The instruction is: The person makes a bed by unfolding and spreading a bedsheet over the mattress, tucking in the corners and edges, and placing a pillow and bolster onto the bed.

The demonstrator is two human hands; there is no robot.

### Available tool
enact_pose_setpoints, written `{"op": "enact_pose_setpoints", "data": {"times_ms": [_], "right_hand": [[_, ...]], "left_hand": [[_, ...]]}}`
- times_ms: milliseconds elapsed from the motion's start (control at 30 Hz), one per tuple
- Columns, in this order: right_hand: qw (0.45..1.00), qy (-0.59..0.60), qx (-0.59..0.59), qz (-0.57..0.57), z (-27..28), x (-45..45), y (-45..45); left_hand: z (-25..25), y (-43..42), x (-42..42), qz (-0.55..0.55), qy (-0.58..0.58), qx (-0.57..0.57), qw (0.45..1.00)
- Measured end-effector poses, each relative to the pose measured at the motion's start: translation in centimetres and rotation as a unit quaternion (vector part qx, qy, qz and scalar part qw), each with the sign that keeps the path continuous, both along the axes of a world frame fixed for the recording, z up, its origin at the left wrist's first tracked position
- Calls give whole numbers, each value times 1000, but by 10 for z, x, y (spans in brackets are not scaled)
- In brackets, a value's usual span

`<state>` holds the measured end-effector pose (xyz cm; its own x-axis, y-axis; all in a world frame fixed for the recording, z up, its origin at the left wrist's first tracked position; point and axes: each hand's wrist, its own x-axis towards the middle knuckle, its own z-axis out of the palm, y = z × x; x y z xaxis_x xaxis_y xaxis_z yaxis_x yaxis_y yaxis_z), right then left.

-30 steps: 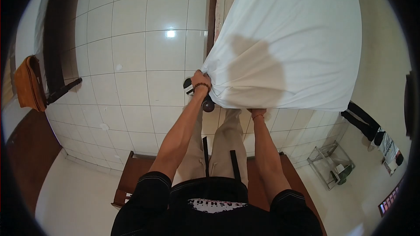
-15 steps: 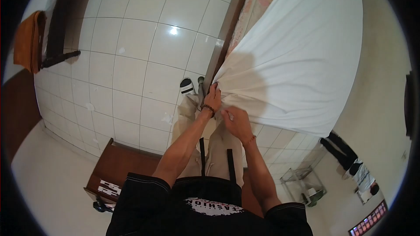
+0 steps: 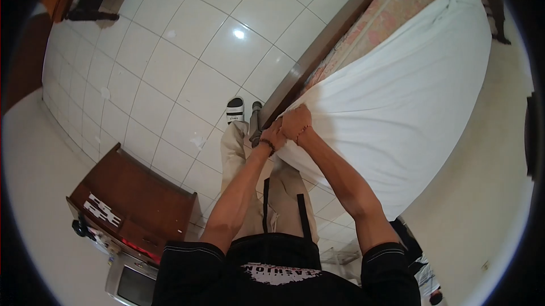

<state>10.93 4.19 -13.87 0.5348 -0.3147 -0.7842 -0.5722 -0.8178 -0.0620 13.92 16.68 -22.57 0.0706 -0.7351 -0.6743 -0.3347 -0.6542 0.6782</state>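
A white bed sheet [image 3: 392,101] stretches over part of a mattress with a faded floral pattern [image 3: 372,28]. Folds in the cloth run toward the near corner of the bed, where both hands are. My right hand [image 3: 297,122], with a thin reddish bracelet at its wrist, is closed in a fist on the sheet's edge. Just left of it and touching it, my left hand [image 3: 274,135], wearing a dark beaded bracelet, is closed on the sheet at the corner; its fingertips are partly hidden. The wooden bed frame [image 3: 340,39] runs along the mattress's left side.
White tiles [image 3: 187,73] cover the floor left of the bed. My foot in a striped slipper [image 3: 235,110] stands beside the bedpost [image 3: 256,118]. A brown wooden cabinet [image 3: 153,187] is at the lower left, near a grey television [image 3: 133,283]. Another person [image 3: 423,272] is at the lower right.
My right hand has moved up and left onto the sheet, beside my left hand, which has shifted slightly down. The view has turned, showing more of the bed's far end.
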Motion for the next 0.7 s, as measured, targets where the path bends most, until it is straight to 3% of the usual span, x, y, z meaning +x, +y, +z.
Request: {"op": "enact_pose_setpoints", "data": {"times_ms": [33,167,233,267,333,367,433,567,633,700], "right_hand": [[998,58,32,8,-4,5,-4],[990,104,76,56,-52,1,-20],[968,176,97,152,-50,6,-27],[967,175,96,160,-53,6,-29],[973,158,81,148,-63,6,-26],[975,151,74,142,-71,2,-25],[980,142,61,126,-86,-11,-21],[982,133,43,124,-95,-16,-22],[920,328,150,153,-94,-3,-29],[922,318,147,165,-95,-3,-29]], "left_hand": [[-6,-2,4,-76,10,38,996],[-3,-18,0,-136,-65,19,988],[2,-27,2,-255,-51,101,960],[10,-30,3,-247,-51,102,962],[28,-25,2,57,-7,132,990],[33,-21,-4,62,-7,134,989],[41,-14,-15,244,-38,2,969],[20,-8,-28,185,-116,-69,973],[10,-10,-27,104,-120,-53,986],[25,-20,-13,130,-72,12,989]]}}
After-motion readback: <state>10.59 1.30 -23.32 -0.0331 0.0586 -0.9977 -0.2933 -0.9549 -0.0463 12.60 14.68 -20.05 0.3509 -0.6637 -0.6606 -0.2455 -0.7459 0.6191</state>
